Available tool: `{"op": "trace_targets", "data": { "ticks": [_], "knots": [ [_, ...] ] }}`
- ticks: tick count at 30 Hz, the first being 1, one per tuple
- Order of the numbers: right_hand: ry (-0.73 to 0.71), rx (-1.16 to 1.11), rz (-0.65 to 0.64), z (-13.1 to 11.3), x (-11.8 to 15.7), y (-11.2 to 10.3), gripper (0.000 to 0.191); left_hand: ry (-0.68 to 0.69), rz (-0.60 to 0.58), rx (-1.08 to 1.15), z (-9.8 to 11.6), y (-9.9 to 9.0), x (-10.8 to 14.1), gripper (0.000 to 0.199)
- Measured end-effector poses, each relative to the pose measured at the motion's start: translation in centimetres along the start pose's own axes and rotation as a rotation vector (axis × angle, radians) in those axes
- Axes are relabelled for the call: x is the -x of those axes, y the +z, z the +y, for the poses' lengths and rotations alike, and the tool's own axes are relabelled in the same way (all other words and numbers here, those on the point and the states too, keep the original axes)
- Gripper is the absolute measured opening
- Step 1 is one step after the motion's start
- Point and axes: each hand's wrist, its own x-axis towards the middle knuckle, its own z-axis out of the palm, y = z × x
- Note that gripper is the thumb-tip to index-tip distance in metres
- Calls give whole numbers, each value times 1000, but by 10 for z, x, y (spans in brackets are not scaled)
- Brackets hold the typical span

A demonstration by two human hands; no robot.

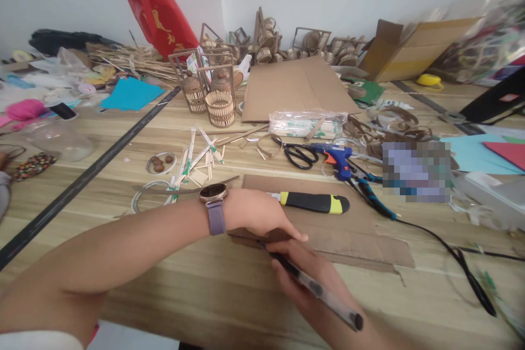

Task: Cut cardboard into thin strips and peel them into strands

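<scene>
My left hand point(260, 213), with a watch point(214, 192) on its wrist, bends down over the left part of a brown cardboard piece point(356, 229). Its fingers are mostly hidden behind the hand, so what they hold, if anything, does not show. From the lower right comes my right hand point(305, 273), its fingers closed round a black and clear pen point(320, 292). The pen tip points up and left, beneath my left hand. A black and yellow utility knife point(314, 202) lies on the cardboard just right of my left hand.
Behind lie a blue glue gun point(338, 158), black scissors point(301, 153), wrapped sticks point(307, 124) and a large cardboard sheet point(295, 87). Small stick baskets point(220, 109) stand back left, near loose sticks point(199, 175). Pliers point(375, 199) and a black cable point(435, 238) lie right.
</scene>
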Motion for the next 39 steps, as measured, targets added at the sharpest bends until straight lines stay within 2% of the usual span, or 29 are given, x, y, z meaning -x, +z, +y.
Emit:
{"op": "trace_targets", "data": {
  "ticks": [7,10,12,17,21,28,33,39],
  "knots": [
    [52,146,95,11,19,-45,13,-10,-41,-19,-1,-2,-2,73],
    [93,158,73,7,22,-51,14,-10,-81,-12,-2,-2,-3,73],
    [79,126,54,3,20,-44,15,-6,-84,-9,-2,-3,-3,72],
    [-53,-10,-78,-9,-1,-13,26,-9,-84,-11,1,-6,-1,68],
    [-50,-65,-159,-16,-15,3,31,-39,-98,-1,5,-11,0,71],
    [-32,-52,-189,-16,-20,13,33,-66,-143,24,6,-14,0,69],
    [-66,-15,-159,-13,-20,19,28,-80,-147,26,7,-14,1,68],
    [-69,-21,-106,-11,-14,12,31,-53,-108,26,5,-11,0,66]
  ]
}}
